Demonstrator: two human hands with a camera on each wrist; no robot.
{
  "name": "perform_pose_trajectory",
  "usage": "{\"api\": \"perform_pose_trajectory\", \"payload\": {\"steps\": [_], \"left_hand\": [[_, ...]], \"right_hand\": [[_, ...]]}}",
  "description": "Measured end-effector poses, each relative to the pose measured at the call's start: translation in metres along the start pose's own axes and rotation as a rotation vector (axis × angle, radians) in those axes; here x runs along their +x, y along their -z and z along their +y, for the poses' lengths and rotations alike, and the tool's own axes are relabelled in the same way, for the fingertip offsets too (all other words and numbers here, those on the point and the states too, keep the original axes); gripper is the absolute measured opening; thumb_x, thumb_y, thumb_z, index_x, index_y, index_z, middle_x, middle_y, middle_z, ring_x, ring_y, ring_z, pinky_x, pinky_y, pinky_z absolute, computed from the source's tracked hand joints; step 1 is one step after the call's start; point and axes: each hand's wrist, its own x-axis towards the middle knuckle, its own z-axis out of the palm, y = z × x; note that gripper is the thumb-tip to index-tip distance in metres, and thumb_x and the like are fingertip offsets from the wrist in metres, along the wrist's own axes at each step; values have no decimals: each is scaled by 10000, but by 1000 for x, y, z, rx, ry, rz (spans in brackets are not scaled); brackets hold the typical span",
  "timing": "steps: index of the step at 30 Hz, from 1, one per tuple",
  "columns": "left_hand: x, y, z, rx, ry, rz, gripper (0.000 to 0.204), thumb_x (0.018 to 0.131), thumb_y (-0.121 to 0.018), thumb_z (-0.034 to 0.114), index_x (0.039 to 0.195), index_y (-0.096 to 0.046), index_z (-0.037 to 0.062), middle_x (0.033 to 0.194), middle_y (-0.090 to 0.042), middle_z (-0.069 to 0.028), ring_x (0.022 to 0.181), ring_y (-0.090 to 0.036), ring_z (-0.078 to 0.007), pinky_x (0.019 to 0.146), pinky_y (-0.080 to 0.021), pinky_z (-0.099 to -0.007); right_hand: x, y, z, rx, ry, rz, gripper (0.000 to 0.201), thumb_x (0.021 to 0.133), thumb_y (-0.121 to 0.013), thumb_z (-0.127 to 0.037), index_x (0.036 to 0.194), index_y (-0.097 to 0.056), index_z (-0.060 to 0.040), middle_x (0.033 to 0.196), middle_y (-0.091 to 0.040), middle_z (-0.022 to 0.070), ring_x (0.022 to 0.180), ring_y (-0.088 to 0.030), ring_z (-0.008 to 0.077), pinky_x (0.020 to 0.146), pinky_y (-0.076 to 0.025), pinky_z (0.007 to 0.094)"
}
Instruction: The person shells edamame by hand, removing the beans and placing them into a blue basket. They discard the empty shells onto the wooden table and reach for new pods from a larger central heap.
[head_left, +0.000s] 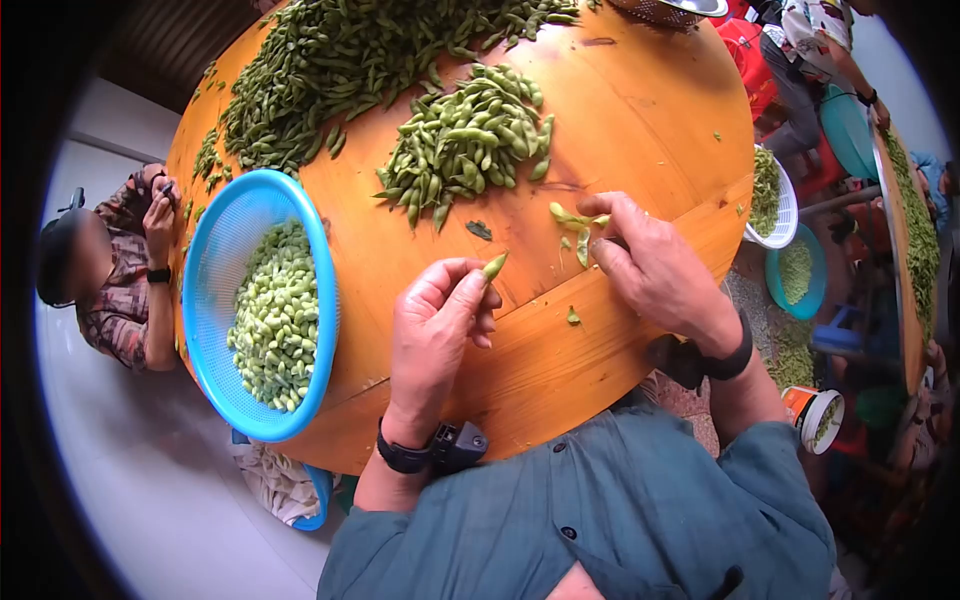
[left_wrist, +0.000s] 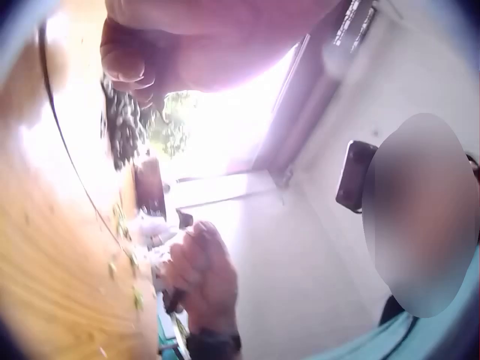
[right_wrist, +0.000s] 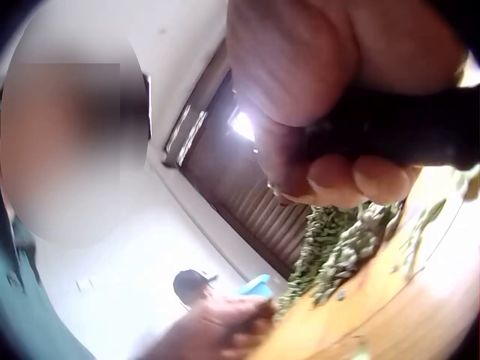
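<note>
My left hand [head_left: 435,325] pinches a plump green soybean pod [head_left: 495,265] between thumb and fingertips, above the wooden table [head_left: 600,110]. To its right, my right hand [head_left: 655,265] is over a few pale split pods [head_left: 582,245]. One yellowish pod [head_left: 565,214] reaches in between its thumb and index finger; I cannot tell whether they grip it. In the right wrist view the fingers [right_wrist: 330,176] of that hand are bent. A heap of whole pods [head_left: 465,145] lies ahead of both hands. Left of them, a blue basket [head_left: 328,300] holds shelled beans [head_left: 275,335].
A larger pile of pods [head_left: 330,65] covers the far left of the table. A metal colander [head_left: 660,10] stands at the far edge. Another person [head_left: 130,250] sits at the left. White basket [head_left: 785,205], turquoise basin [head_left: 800,270] and white bucket [head_left: 822,420] stand off the table's right side.
</note>
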Motion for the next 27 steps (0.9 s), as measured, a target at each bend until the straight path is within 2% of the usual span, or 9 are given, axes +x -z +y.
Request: {"api": "perform_pose_trajectory", "payload": {"steps": [3,4,5,8,13,18,24,26,27], "left_hand": [[0,4,-7,-97,76,-30,163,981,-570,148,1060,-609,11,839,-666,-64,636,-595,-72,542,-489,-184],[1,2,-8,-110,78,-29,158,981,-565,149,1052,-608,14,836,-668,-69,627,-600,-81,530,-489,-189],[1,0,-8,-122,81,-30,153,982,-559,149,1043,-608,17,833,-671,-74,618,-605,-90,518,-488,-193],[0,-6,-9,-103,66,-42,152,982,-561,152,1034,-604,16,838,-674,-77,625,-610,-93,527,-496,-197],[-4,-12,-12,0,3,-27,141,977,-574,135,1026,-603,7,845,-675,-59,645,-600,-74,548,-496,-195],[-6,-15,-13,79,-83,-22,129,969,-587,117,1002,-619,-3,835,-666,-21,659,-581,-54,564,-488,-193],[-8,-17,-12,233,-166,7,70,925,-633,56,928,-632,-13,781,-657,-39,649,-578,-68,566,-471,-219],[-6,-14,-19,428,-354,27,79,890,-666,35,910,-626,-30,748,-641,-70,626,-571,-94,568,-464,-243],[-6,-14,-19,428,-355,27,79,890,-666,35,910,-626,-30,748,-641,-70,626,-571,-94,568,-464,-243]], "right_hand": [[-5,-15,3,109,41,103,124,872,-528,-35,972,-579,19,768,-613,239,727,-629,389,648,-490,427],[-7,-15,-5,155,-4,32,140,872,-534,-30,985,-598,23,750,-610,211,672,-635,303,621,-489,375],[-9,-23,-7,156,-8,33,140,872,-534,-30,985,-598,23,750,-610,211,672,-635,303,621,-489,375],[-12,-47,-11,467,5,49,216,861,-559,-34,1057,-620,32,683,-608,127,597,-591,176,584,-480,325],[-12,-47,-26,408,-117,40,198,841,-545,-27,1002,-638,41,725,-646,156,624,-638,211,593,-499,331],[-9,-48,-26,371,-55,5,172,843,-551,-34,976,-629,43,805,-681,203,727,-700,301,634,-539,362],[-10,-54,-22,288,21,75,138,855,-564,-56,948,-621,28,766,-660,212,704,-675,357,617,-531,401],[-9,-57,-21,283,37,83,135,857,-562,-58,947,-619,25,761,-655,211,702,-670,363,615,-528,408],[-9,-58,-21,279,51,90,132,859,-560,-59,946,-617,22,755,-650,210,700,-665,369,613,-525,415]]}}
